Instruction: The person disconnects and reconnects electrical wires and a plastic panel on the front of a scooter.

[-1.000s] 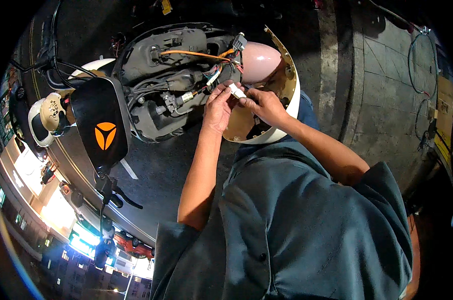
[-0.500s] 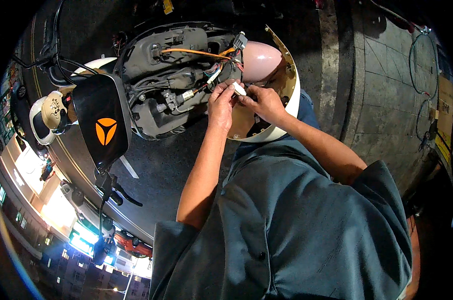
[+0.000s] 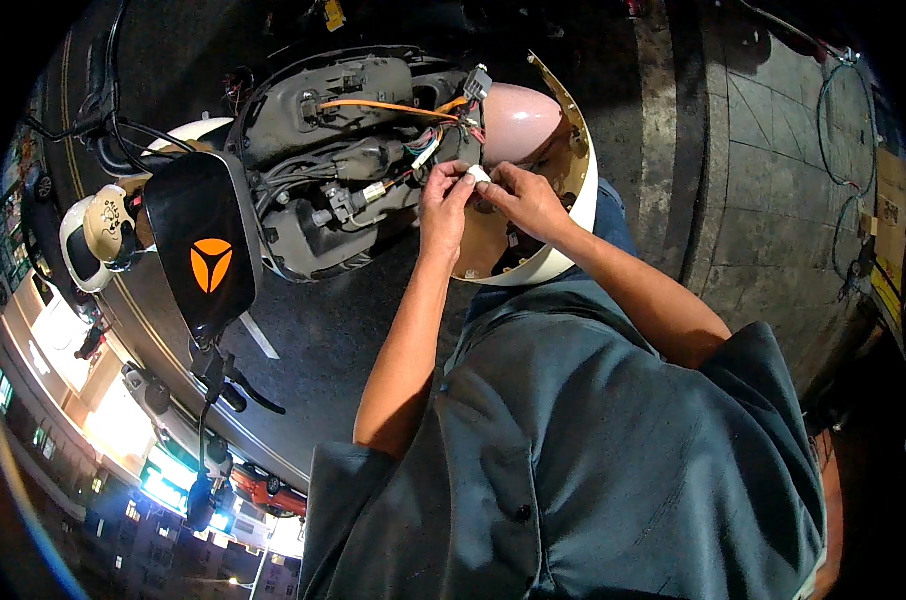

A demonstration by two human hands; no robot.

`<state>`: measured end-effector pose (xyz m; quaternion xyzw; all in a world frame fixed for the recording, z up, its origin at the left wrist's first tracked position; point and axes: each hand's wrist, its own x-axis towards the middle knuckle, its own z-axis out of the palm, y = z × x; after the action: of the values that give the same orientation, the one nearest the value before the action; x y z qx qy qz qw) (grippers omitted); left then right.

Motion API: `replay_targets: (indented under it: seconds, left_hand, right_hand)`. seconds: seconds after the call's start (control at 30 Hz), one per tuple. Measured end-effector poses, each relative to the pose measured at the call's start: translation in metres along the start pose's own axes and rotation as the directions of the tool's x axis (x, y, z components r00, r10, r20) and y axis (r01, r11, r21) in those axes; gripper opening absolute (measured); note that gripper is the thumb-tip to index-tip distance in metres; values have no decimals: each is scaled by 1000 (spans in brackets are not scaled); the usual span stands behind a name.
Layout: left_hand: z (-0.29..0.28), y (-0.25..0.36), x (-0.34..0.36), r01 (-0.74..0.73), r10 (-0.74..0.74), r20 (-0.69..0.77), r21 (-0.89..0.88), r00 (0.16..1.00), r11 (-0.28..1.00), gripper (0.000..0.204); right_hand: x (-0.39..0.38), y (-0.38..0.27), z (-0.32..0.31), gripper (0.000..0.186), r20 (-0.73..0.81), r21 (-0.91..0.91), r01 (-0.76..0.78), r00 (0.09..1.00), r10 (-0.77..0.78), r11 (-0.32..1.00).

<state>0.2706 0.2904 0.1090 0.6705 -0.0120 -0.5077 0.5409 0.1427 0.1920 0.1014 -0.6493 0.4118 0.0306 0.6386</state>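
Observation:
My left hand point(image 3: 441, 210) pinches a small white piece point(image 3: 478, 174) between thumb and fingertips. From the other side, my right hand point(image 3: 528, 205) grips the same piece; the fingers cover much of it, and its exact kind is unclear. Both hands are just over the edge of an opened scooter body point(image 3: 338, 215), where dark wires and plugs lie exposed. A grey connector point(image 3: 478, 82) sits beyond my hands, near an orange cable point(image 3: 383, 104). Under and beside my right hand curves a cream body panel point(image 3: 590, 170), next to a glossy pinkish rounded part point(image 3: 521, 118).
To the left stands a black mirror point(image 3: 203, 245) with an orange emblem, above a brake lever point(image 3: 253, 390). A tan helmet-like object point(image 3: 108, 222) is farther left. Paving point(image 3: 773, 170) and a coiled hose point(image 3: 823, 130) lie on the right; parked vehicles line the road.
The white piece has turned between my fingers and shows a shorter, rounder outline. My right hand's fingers have closed in nearer to my left hand.

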Motion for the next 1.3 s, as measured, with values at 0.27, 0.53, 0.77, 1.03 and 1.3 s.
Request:
replay_targets:
  seconds: [0.27, 0.53, 0.77, 1.03, 1.3]
  left_hand:
    - [9, -3, -1, -45, 48, -38, 78, 998, 996, 9]
    - [12, -5, -10, -105, 135, -101, 259, 986, 960, 10]
    - [1, -4, -19, -62, 78, -67, 208, 995, 976, 14]
    - [-7, -25, -48, 146, -151, 12, 199, 988, 969, 32]
    - [23, -8, -89, -300, -98, 364, 869, 926, 394, 35]
  right_hand:
    - [-3, -10, -6, 44, 68, 168, 5, 998, -17, 986]
    - [0, -8, -1, 34, 99, 227, -19, 995, -3, 974]
    - [2, -1, 16, 37, 46, 309, 38, 997, -55, 950]
    - [14, -3, 15, 42, 60, 320, 12, 998, -33, 948]
    - [19, -27, 6, 35, 159, 373, -118, 985, 62, 920]
